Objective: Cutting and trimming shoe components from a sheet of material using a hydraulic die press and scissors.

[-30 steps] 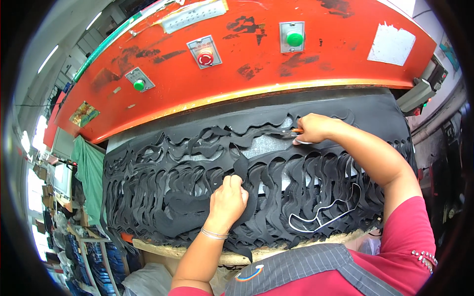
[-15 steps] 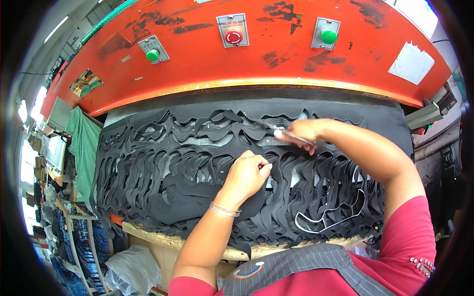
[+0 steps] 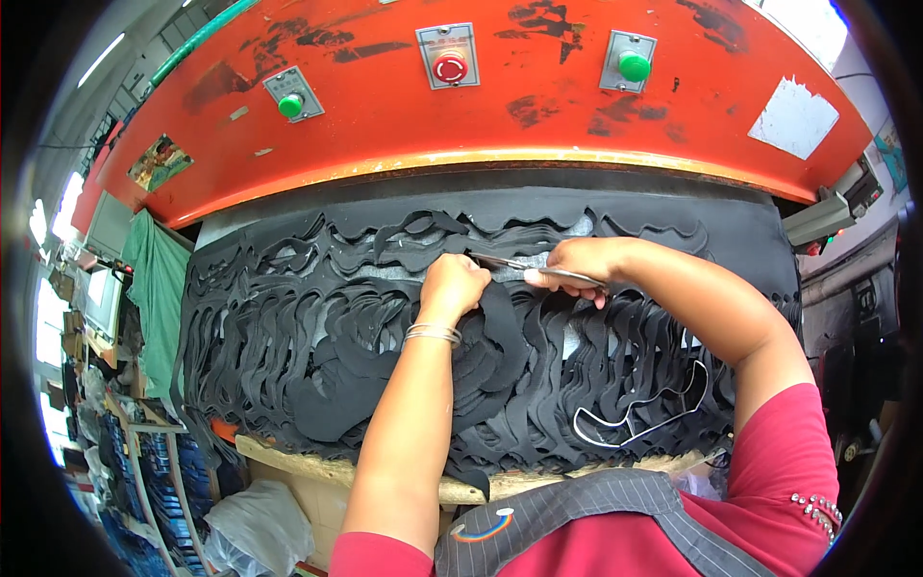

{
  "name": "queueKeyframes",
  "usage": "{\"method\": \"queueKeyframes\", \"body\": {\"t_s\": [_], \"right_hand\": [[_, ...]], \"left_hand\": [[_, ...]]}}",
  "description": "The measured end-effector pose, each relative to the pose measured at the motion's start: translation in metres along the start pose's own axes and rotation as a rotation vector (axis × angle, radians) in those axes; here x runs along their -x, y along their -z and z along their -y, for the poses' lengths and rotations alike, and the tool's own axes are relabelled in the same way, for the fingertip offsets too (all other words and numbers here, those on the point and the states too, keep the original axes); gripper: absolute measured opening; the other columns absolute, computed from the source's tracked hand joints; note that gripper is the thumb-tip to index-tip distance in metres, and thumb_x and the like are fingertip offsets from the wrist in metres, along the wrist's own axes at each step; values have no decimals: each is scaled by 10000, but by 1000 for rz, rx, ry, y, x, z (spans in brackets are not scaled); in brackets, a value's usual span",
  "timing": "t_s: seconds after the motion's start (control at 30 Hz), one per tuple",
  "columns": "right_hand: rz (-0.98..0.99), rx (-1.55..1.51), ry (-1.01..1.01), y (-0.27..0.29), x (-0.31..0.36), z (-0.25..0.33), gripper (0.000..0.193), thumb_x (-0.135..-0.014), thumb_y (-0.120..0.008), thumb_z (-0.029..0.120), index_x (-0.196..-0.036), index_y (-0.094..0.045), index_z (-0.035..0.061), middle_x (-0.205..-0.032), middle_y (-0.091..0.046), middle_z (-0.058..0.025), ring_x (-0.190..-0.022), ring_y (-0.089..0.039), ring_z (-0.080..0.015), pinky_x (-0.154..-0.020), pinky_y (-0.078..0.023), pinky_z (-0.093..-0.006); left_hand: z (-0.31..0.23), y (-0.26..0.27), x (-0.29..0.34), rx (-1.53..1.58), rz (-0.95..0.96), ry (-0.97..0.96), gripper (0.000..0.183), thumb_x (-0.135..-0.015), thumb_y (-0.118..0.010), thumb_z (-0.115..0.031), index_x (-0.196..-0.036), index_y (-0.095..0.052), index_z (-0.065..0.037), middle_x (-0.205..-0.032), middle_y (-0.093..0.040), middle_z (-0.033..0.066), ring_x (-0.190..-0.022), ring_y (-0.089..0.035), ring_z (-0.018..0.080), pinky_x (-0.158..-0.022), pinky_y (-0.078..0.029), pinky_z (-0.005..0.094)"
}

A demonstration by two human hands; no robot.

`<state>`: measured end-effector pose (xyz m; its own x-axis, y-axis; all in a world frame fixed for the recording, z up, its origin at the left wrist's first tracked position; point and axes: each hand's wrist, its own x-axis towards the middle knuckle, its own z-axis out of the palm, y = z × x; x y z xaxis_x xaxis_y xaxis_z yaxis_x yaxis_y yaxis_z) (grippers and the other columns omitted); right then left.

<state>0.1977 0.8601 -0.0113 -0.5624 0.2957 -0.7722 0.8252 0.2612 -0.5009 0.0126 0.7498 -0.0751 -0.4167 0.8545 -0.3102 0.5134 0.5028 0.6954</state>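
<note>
A thick stack of black sheet material [image 3: 288, 327], full of wavy cut-out holes, covers the press bed. My left hand [image 3: 452, 285] is closed on a strip of that black material near the stack's middle. My right hand [image 3: 577, 262] sits just to its right and holds thin metal scissors [image 3: 510, 262], whose tips point left and reach my left hand's fingers. A bent metal cutting die [image 3: 639, 418] lies on the stack at the lower right, away from both hands.
The red press head [image 3: 519, 125] overhangs the back of the bed, carrying a green button [image 3: 290, 104], a red button [image 3: 449, 67] and another green button [image 3: 634, 65]. A green cloth [image 3: 154, 269] hangs at the left. Plastic bags [image 3: 250, 524] lie below the bed's wooden edge.
My left hand has moved up and right across the stack to meet the right hand. The right hand with the scissors has drawn slightly left toward it.
</note>
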Motion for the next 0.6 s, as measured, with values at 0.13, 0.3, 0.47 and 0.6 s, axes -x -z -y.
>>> {"method": "queueKeyframes", "body": {"t_s": [0.13,0.3,0.47,0.6], "right_hand": [[-65,-41,33,11,-8,-11,692,-829,-538,671,-732,-540,-14,-593,-436,-45,-460,-496,-153,-385,-490,-309],[-74,-75,88,11,-9,-13,715,-814,-553,682,-672,-503,-18,-574,-444,-59,-435,-503,-168,-387,-488,-318],[-102,-66,14,8,-9,-16,679,-830,-551,658,-733,-542,-14,-551,-429,-48,-434,-494,-155,-381,-503,-320],[-54,-53,9,9,0,-10,707,-840,-507,682,-782,-548,-21,-590,-442,-50,-458,-508,-153,-404,-520,-324]], "left_hand": [[13,-8,2,424,-3,-66,147,-820,-675,-123,-750,-654,4,-628,-597,8,-510,-513,82,-475,-416,239],[23,-10,1,555,11,-47,155,-812,-680,-133,-750,-644,5,-634,-589,1,-525,-509,77,-495,-411,233],[1,-8,12,111,-101,-55,174,-758,-668,-191,-798,-645,-23,-753,-658,144,-682,-627,241,-653,-490,350],[8,-15,18,-54,-223,-297,170,-794,-642,-183,-773,-587,-24,-927,-613,187,-735,-594,260,-673,-475,345]]}}
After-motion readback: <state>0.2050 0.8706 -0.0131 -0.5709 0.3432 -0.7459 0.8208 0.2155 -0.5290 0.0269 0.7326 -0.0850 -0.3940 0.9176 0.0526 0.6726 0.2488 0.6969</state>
